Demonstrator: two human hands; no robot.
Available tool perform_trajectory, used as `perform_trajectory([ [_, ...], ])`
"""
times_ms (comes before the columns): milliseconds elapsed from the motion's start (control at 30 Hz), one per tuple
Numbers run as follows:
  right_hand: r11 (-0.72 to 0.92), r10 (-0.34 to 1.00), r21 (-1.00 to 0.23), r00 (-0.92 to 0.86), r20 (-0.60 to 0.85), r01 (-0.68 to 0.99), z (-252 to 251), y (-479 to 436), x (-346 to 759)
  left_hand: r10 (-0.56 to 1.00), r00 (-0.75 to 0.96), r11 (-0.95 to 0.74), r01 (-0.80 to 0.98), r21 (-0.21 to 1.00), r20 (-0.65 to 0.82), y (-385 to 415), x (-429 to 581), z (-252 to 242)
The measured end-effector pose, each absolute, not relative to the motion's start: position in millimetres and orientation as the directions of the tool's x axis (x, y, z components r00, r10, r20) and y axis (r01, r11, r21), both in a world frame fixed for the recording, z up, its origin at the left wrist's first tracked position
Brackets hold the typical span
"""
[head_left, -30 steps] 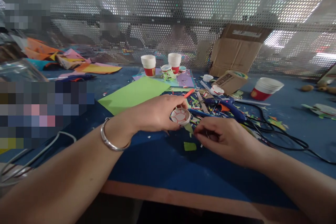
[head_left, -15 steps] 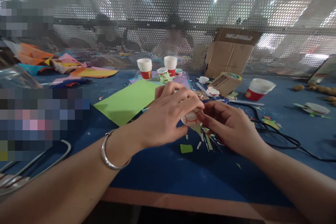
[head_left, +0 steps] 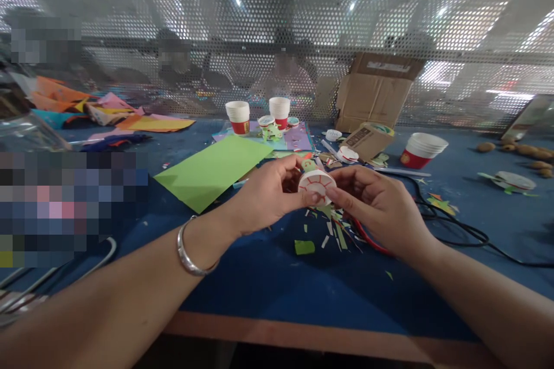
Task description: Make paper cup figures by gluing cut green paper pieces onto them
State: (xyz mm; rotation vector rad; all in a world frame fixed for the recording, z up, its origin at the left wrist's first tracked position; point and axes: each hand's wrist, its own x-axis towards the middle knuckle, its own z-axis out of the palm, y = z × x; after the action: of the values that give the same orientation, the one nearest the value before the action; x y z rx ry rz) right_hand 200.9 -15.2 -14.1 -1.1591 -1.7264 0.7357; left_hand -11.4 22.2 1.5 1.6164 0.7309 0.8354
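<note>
Left hand (head_left: 264,196) and right hand (head_left: 381,210) meet over the middle of the table (head_left: 268,282), and both are clamped on one small thing: a cut-down paper cup (head_left: 317,183), white with red lines drawn across its round bottom. The left hand pinches its left rim between the thumb and the curled fingers. The right hand pinches the right rim with its fingertips, so the cup sits squarely between the two, touched by each and no nearer to one than the other. It is held clear of the table.

The cup is round and shallow, so it has no long axis to speak of. Its flat, red-lined bottom faces near and slightly up, towards the person. A small green bit (head_left: 309,165) shows just behind its far edge; I cannot tell whether it is attached.

Directly below the cup, paper scraps (head_left: 333,230) lie scattered on the table, with a green square scrap (head_left: 304,247) just left of them. A green paper sheet (head_left: 214,170) lies to the far left of the left hand, and a black cable (head_left: 454,228) runs off to the right of the right hand. A bracelet (head_left: 190,251) circles the left wrist.
</note>
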Motion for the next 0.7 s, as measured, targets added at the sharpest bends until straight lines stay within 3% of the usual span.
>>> perform_trajectory([
  [133, 0.44, 0.896, -0.793, -0.154, 0.416, 0.421, -12.5, -15.6, 201.2, 0.849, 0.508, -0.132, -0.064, 0.989, 0.146, 20.1, -8.9, 3.4],
  [333, 0.469, 0.879, -0.785, -0.124, 0.461, 0.404, -13.1, -16.4, 201.3, 0.867, 0.493, 0.203, -0.216, 0.955, -0.073, 21.4, -6.3, 5.1],
  [700, 0.46, 0.876, -0.761, -0.096, 0.472, 0.458, -9.7, -17.3, 199.5, 0.855, 0.5, 0.303, -0.267, 0.915, -0.138, 24.9, -4.3, 4.1],
])
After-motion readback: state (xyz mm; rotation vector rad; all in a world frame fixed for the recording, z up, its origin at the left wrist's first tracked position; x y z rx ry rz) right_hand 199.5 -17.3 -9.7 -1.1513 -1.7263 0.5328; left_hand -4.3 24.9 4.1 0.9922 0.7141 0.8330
